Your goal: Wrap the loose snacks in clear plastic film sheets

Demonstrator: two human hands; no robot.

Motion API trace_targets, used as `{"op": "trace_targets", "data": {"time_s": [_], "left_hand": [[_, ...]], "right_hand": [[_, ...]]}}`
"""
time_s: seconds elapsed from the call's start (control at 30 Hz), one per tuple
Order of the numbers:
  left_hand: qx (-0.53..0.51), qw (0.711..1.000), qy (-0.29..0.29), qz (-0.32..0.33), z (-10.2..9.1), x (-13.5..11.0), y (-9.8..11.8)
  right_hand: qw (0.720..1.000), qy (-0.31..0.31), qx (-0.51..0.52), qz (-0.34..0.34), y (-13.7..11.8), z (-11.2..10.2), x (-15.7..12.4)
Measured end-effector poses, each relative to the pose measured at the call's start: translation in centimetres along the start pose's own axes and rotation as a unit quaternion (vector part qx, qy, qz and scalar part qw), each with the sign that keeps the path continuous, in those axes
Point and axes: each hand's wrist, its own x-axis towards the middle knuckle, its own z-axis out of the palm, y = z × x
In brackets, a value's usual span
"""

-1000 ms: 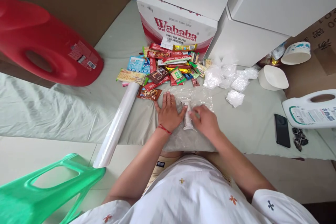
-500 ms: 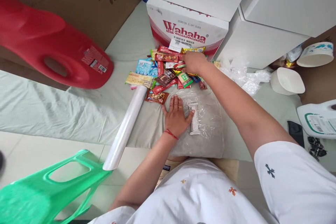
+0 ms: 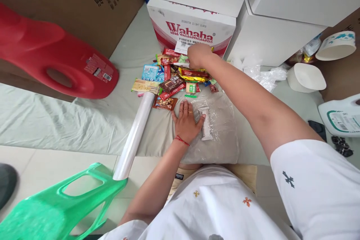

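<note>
My left hand (image 3: 186, 123) lies flat with fingers outstretched on a sheet of clear plastic film (image 3: 222, 127). Beside its thumb, a small bar in a white wrapper (image 3: 206, 123) rests on the film. Over the far side of a pile of snack packets, my right hand (image 3: 200, 55) is closed, its fingertips hidden among the wrappers. What it grips, if anything, cannot be made out. Around it are a red and yellow packet (image 3: 194, 74), a brown cocoa packet (image 3: 172, 83), a blue packet (image 3: 152, 72) and a cream packet (image 3: 145, 86). A cookie packet (image 3: 165, 102) lies nearest my left hand.
A roll of clear film (image 3: 133, 137) reaches from the pile to a green stool (image 3: 84, 187). Behind the pile stands a white and red carton (image 3: 191, 26). A red jug (image 3: 84, 67) is at left; crumpled plastic (image 3: 263, 75) and a white bowl (image 3: 306, 77) are at right.
My right hand has shifted within the pile toward its back, and several wrappers have moved, uncovering the red and yellow packet. My left hand stays flat on the film. The view has tilted slightly.
</note>
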Motion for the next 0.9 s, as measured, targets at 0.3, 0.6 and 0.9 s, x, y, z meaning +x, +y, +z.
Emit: {"op": "trace_targets", "data": {"time_s": [0.3,0.6,0.9], "left_hand": [[-0.023,1.0,-0.002,-0.005,0.0,0.1,0.0],[-0.037,0.999,-0.002,-0.007,0.0,0.2,-0.2],[-0.021,1.0,0.009,0.002,0.0,0.1,0.0]], "right_hand": [[0.937,0.021,0.311,0.159,-0.6,-8.3,-18.1],[0.672,0.029,0.576,0.463,-1.8,-0.6,-34.2],[0.725,0.122,0.541,0.409,3.2,-3.6,-29.5]]}}
